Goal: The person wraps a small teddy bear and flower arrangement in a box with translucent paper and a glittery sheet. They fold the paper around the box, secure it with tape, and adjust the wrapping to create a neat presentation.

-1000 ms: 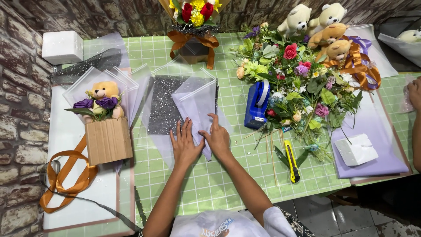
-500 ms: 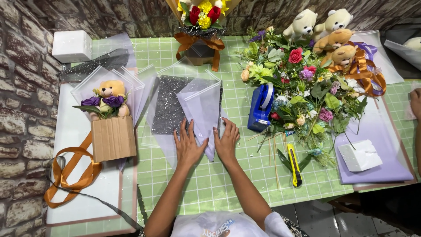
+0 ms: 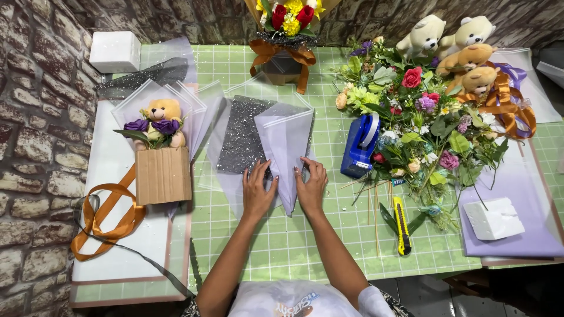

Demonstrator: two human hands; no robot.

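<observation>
My left hand [image 3: 258,191] and my right hand [image 3: 311,186] lie flat, fingers spread, on either side of a folded lilac wrapping sheet [image 3: 286,144] that tapers to a point between them. Both hands press its lower edges against the green grid mat [image 3: 276,240]. Under and behind the lilac sheet lies a dark glittery sheet [image 3: 241,141] with a clear film around it. Neither hand grips anything.
A cardboard box with a small teddy and purple flowers [image 3: 160,158] stands left, an orange ribbon [image 3: 106,217] beside it. A blue tape dispenser [image 3: 359,147], loose flowers [image 3: 423,129], a yellow cutter [image 3: 402,226], teddy bears [image 3: 464,53], white foam blocks [image 3: 493,218] and a bouquet [image 3: 288,35] lie right and behind.
The hands have slid slightly apart and down along the lilac sheet's edges, flattening it. The view has shifted a little; another person's hand at the right edge is no longer visible.
</observation>
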